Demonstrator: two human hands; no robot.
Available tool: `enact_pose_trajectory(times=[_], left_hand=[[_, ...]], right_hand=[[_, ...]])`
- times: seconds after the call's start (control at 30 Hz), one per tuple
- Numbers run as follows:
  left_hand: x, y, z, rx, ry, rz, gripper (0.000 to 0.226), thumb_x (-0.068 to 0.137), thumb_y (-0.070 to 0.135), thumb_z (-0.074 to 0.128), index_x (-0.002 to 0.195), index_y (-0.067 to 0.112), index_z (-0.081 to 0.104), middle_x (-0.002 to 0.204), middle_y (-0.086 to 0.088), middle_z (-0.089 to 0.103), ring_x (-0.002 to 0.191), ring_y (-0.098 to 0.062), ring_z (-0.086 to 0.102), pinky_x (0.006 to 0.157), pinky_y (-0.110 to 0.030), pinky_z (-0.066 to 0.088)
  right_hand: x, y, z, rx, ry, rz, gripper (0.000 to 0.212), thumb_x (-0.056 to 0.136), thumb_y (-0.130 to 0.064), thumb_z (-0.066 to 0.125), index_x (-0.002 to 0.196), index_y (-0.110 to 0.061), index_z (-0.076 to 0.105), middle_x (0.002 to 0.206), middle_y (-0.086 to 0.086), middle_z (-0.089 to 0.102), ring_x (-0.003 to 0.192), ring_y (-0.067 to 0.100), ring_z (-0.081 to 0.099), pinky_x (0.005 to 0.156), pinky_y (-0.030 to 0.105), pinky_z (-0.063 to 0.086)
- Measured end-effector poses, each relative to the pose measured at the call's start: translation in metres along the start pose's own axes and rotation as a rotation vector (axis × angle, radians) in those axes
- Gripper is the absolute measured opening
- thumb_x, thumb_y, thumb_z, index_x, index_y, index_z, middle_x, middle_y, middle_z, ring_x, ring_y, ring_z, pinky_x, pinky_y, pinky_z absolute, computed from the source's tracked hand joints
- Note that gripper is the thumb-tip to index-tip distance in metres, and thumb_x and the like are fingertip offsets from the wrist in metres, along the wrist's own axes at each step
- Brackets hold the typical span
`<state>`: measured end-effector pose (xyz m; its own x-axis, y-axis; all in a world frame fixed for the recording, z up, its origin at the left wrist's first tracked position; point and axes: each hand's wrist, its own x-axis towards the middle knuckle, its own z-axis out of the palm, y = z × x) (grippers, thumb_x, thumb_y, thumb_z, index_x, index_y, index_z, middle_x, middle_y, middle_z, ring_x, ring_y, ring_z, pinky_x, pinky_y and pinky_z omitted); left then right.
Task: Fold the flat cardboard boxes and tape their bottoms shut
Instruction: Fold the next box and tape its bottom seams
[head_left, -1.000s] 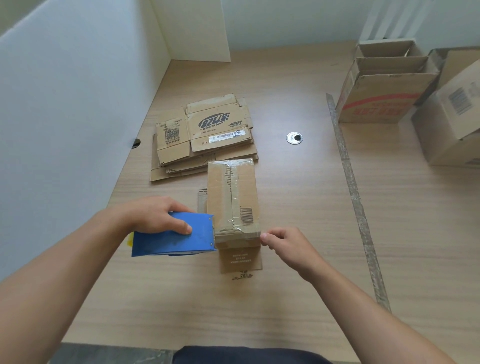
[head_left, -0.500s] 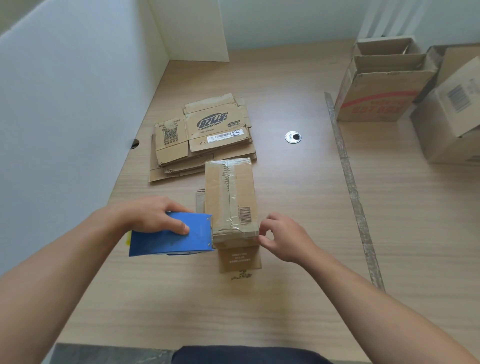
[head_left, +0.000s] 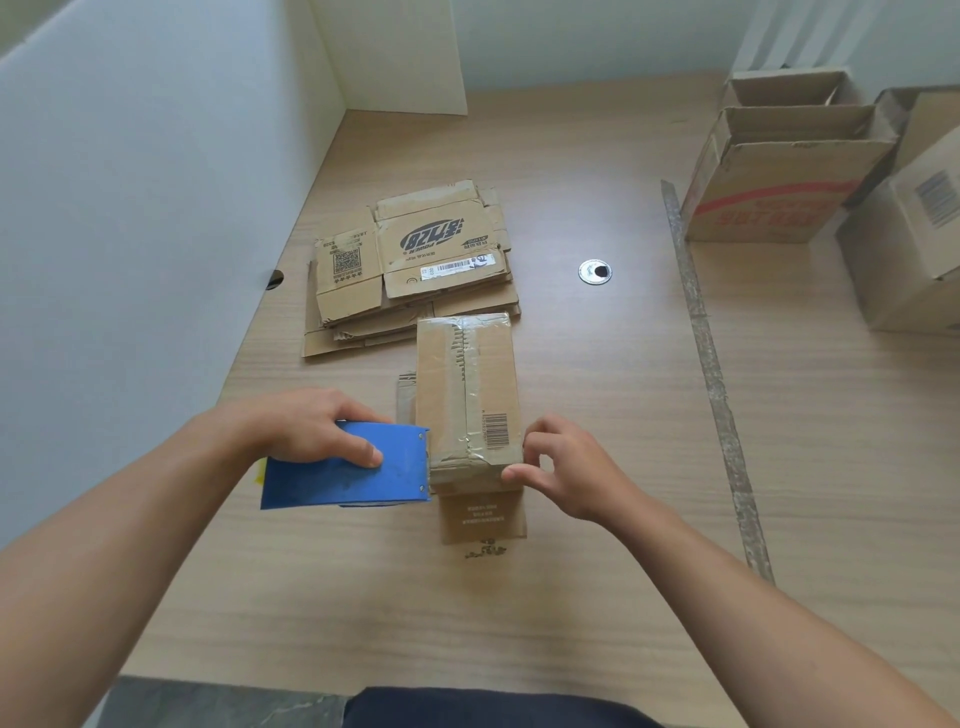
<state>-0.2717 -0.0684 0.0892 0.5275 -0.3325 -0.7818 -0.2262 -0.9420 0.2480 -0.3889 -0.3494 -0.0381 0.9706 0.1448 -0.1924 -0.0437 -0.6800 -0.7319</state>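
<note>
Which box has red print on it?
The front open box at far right, with a red stripe on its side. The taped box and the flat stack show no red.

Office: grommeted desk (head_left: 675, 467), partition (head_left: 130, 208), boxes (head_left: 779, 182).

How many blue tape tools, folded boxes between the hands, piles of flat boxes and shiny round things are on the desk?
Blue tape dispenser: 1
Folded box: 1
Pile of flat boxes: 1
Silver round hole cover: 1
Total: 4
</note>
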Motion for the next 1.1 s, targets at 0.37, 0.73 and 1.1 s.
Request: enact_pose_trajectory(times=[0.37, 0.73, 1.1], left_hand=[[0.001, -0.001, 0.001, -0.023, 0.038, 0.018, 0.031, 0.083, 0.055, 0.067, 0.113, 0.061, 0.063, 0.098, 0.024, 0.071, 0.093, -0.002, 0.066, 0.091, -0.032, 0.051], [-0.003, 0.001, 0.004, -0.02, 0.061, 0.02, 0.031, 0.091, 0.049, 0.065, 0.12, 0.057, 0.06, 0.104, 0.021, 0.067, 0.095, -0.003, 0.062, 0.085, -0.027, 0.048], [0.001, -0.003, 0.004, -0.031, 0.062, 0.046, 0.029, 0.092, 0.046, 0.065, 0.118, 0.057, 0.061, 0.103, 0.023, 0.068, 0.095, -0.002, 0.062, 0.086, -0.026, 0.047]], right_hand=[[0.002, -0.011, -0.011, -0.336, 0.162, -0.086, 0.035, 0.087, -0.044, 0.07, 0.103, -0.019, 0.053, 0.116, -0.003, 0.042, 0.103, 0.018, 0.04, 0.077, 0.034, 0.041], [0.029, -0.007, -0.006, -0.28, -0.059, -0.42, 0.069, 0.086, -0.04, 0.075, 0.148, -0.033, 0.046, 0.163, -0.011, 0.023, 0.153, 0.017, 0.005, 0.121, 0.041, 0.024], [0.028, 0.029, -0.02, -0.336, 0.067, -0.495, 0.072, 0.084, -0.027, 0.079, 0.142, -0.045, 0.04, 0.158, -0.009, 0.036, 0.141, 0.03, 0.043, 0.099, 0.055, 0.049]])
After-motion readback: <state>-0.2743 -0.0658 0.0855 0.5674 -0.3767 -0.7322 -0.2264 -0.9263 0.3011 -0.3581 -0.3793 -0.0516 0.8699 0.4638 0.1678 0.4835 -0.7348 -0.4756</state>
